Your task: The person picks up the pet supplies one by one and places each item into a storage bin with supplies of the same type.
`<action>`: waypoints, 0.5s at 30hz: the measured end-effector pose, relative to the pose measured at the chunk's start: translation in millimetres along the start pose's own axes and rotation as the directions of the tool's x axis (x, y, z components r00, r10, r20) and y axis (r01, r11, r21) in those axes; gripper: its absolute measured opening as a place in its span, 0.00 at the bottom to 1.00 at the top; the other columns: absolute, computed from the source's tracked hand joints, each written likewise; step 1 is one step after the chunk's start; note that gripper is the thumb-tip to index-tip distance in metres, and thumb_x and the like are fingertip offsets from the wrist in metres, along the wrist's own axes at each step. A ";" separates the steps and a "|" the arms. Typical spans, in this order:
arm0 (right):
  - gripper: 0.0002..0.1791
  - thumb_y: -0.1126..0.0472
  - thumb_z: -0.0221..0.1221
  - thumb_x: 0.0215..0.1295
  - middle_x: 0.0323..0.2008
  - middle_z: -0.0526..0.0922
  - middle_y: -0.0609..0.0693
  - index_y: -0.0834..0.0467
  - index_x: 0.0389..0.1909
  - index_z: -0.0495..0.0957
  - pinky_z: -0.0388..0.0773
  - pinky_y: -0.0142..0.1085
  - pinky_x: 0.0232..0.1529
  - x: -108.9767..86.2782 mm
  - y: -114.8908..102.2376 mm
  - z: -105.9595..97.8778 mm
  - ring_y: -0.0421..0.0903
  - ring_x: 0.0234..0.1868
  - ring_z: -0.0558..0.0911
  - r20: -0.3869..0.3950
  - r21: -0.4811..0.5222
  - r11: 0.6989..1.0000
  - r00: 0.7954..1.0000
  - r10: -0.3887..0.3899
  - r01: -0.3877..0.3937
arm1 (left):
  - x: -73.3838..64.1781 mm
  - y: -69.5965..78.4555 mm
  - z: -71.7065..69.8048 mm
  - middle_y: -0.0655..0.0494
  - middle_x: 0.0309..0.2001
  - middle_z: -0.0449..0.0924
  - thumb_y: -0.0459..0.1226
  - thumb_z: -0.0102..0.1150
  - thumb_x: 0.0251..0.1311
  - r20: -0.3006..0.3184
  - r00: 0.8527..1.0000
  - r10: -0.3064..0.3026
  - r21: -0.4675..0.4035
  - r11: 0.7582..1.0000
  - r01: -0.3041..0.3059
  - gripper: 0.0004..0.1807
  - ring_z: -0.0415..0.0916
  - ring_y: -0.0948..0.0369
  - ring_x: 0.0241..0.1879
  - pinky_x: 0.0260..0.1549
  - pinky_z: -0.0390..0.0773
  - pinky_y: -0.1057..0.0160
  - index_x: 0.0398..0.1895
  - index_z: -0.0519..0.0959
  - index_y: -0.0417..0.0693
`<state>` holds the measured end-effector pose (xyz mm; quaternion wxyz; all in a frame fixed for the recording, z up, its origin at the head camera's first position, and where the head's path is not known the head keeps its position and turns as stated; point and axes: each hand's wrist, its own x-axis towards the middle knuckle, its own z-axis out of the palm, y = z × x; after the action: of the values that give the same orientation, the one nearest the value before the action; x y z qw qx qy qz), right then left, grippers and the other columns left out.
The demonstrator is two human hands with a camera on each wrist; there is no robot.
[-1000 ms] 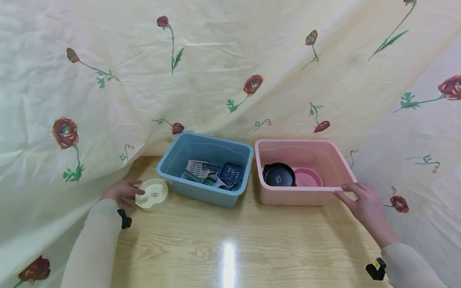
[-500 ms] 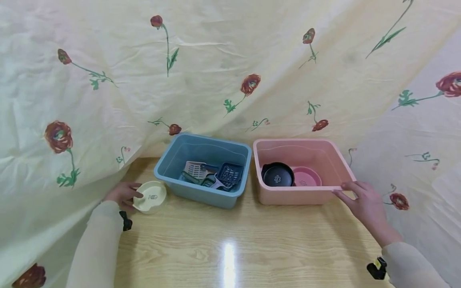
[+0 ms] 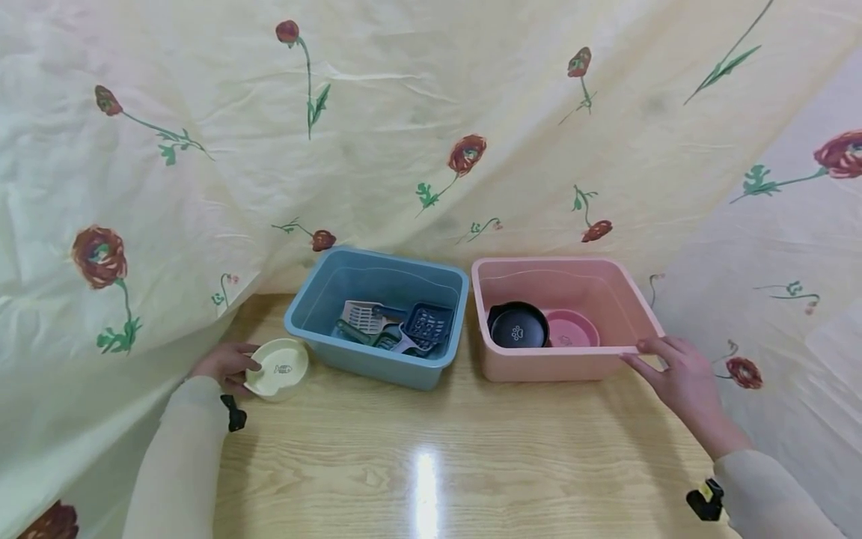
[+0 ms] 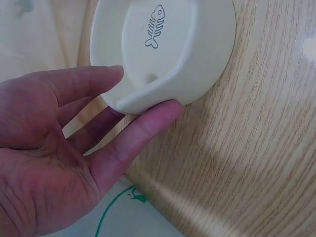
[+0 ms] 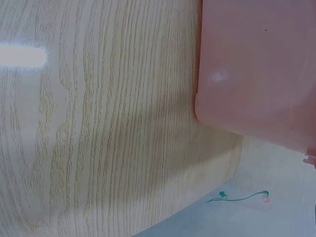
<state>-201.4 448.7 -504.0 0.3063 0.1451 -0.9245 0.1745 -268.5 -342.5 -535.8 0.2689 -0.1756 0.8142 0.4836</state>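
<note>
A cream pet bowl (image 3: 283, 368) with a fishbone print sits on the table left of the blue bin. My left hand (image 3: 225, 367) grips its near-left rim. In the left wrist view, one fingertip of this hand (image 4: 64, 133) reaches over the rim of the bowl (image 4: 207, 64), while another digit lies along the outer wall. My right hand (image 3: 680, 374) pinches the front right corner of a pink bin's rim (image 3: 552, 352). The right wrist view shows that bin's outer wall (image 5: 256, 74) and no fingers. Inside the bin are a black pawprint bowl (image 3: 518, 331) and a pink bowl (image 3: 571, 329).
A blue bin (image 3: 377, 363) holding several litter scoops (image 3: 387, 329) stands between the cream bowl and the pink bin. Flower-printed cloth (image 3: 377, 150) hangs behind and along both sides of the wooden table (image 3: 337, 457).
My left fingers have closed in on the cream bowl's rim, and the bowl now tilts slightly differently. The view has shifted a little. My right hand stays on the pink bin's rim.
</note>
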 end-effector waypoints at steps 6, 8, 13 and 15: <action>0.27 0.42 0.75 0.62 0.35 0.90 0.60 0.63 0.42 0.89 0.77 0.59 0.44 -1.0 -0.7 -0.2 0.62 0.41 0.84 0.006 -0.012 1.000 1.000 0.010 -0.010 | 4.2 0.9 0.8 0.26 0.57 0.78 0.26 0.58 0.72 -0.006 1.000 -0.015 0.022 1.000 0.015 0.37 0.83 0.48 0.44 0.41 0.91 0.48 0.82 0.57 0.32; 0.23 0.48 0.79 0.59 0.36 0.90 0.61 0.63 0.43 0.89 0.78 0.60 0.44 -1.2 -1.6 -0.4 0.62 0.41 0.84 0.016 -0.020 1.000 1.000 0.024 -0.023 | 5.5 1.5 1.6 0.26 0.59 0.75 0.25 0.58 0.71 -0.003 1.000 -0.019 0.028 0.999 0.019 0.37 0.82 0.47 0.46 0.42 0.91 0.48 0.82 0.58 0.33; 0.19 0.58 0.82 0.54 0.36 0.90 0.61 0.64 0.42 0.89 0.79 0.63 0.44 -0.7 -2.6 -0.1 0.62 0.42 0.83 0.035 -0.020 0.999 0.998 0.044 -0.043 | 9.4 3.5 6.2 0.26 0.62 0.73 0.23 0.57 0.70 0.009 1.000 -0.010 0.067 0.998 0.010 0.35 0.82 0.46 0.47 0.42 0.91 0.47 0.80 0.62 0.34; 0.19 0.59 0.82 0.53 0.36 0.90 0.62 0.64 0.42 0.89 0.79 0.64 0.44 -0.6 -3.1 0.1 0.63 0.42 0.83 0.038 -0.017 0.999 0.998 0.047 -0.046 | 10.4 4.2 8.1 0.27 0.61 0.75 0.22 0.57 0.69 0.031 0.999 0.015 0.099 0.995 -0.018 0.34 0.83 0.47 0.45 0.41 0.91 0.48 0.79 0.65 0.33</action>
<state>-199.8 446.0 -503.8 0.2855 0.1245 -0.9347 0.1713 -276.9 -333.6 -542.4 0.2855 -0.1480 0.8344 0.4475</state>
